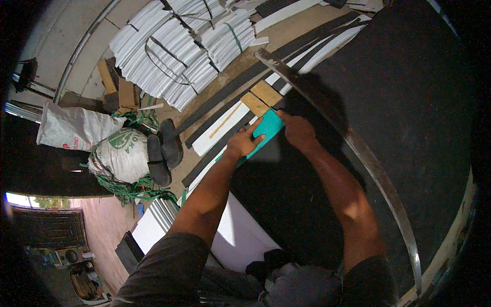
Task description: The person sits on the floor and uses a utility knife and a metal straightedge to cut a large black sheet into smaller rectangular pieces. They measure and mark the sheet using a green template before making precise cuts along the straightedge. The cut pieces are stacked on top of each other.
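My left hand lies on a teal-green ribbed strip, its fingers spread and pressing it down. My right hand is closed at the strip's far right corner, index finger forward; what it pinches, if anything, is too small to make out. Just beyond the fingertips, two tan wooden blocks sit side by side on white strips. Beneath the teal strip and right hand spreads a large black sheet. A long metal straightedge lies across it, right of my right forearm.
Bundled white strips are stacked at the far left. Black slippers, a full white sack and another white bag stand on the left, with green strapping around them. A white panel is close to my body.
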The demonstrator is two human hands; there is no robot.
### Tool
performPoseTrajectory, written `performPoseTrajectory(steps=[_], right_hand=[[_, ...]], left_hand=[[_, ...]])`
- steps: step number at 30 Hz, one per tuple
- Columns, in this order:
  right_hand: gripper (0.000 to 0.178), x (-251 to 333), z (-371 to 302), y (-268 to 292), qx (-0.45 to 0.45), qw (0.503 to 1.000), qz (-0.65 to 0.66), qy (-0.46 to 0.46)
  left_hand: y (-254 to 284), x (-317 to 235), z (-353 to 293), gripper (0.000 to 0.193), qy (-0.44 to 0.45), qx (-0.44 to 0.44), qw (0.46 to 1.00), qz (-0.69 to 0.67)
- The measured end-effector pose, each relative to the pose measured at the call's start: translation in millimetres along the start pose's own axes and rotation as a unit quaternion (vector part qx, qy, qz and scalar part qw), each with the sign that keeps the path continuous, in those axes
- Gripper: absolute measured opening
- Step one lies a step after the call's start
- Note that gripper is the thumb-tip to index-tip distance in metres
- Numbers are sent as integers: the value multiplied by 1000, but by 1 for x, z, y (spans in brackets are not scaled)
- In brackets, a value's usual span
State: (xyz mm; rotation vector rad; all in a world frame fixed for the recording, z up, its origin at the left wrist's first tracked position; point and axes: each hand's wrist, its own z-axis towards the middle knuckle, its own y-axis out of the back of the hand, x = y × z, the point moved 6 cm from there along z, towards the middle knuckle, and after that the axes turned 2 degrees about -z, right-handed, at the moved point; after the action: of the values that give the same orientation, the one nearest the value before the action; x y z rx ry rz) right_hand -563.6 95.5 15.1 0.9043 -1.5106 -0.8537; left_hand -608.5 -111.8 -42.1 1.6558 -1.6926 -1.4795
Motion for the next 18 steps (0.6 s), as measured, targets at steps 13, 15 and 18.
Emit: performPoseTrajectory(steps=[13, 15, 18], right_hand=[[50, 9, 4, -2, -8, 997, -75, 26], [48, 11, 5, -1, -18, 997, -67, 38], [48, 13, -6, 13, -17, 995, -89, 45]], left_hand=[[0, -5, -1, 73, 8, 0, 1000, -18], [-2, -4, -1, 74, -10, -6, 1000, -2], [-2, 2, 0, 75, -12, -15, 1000, 0]])
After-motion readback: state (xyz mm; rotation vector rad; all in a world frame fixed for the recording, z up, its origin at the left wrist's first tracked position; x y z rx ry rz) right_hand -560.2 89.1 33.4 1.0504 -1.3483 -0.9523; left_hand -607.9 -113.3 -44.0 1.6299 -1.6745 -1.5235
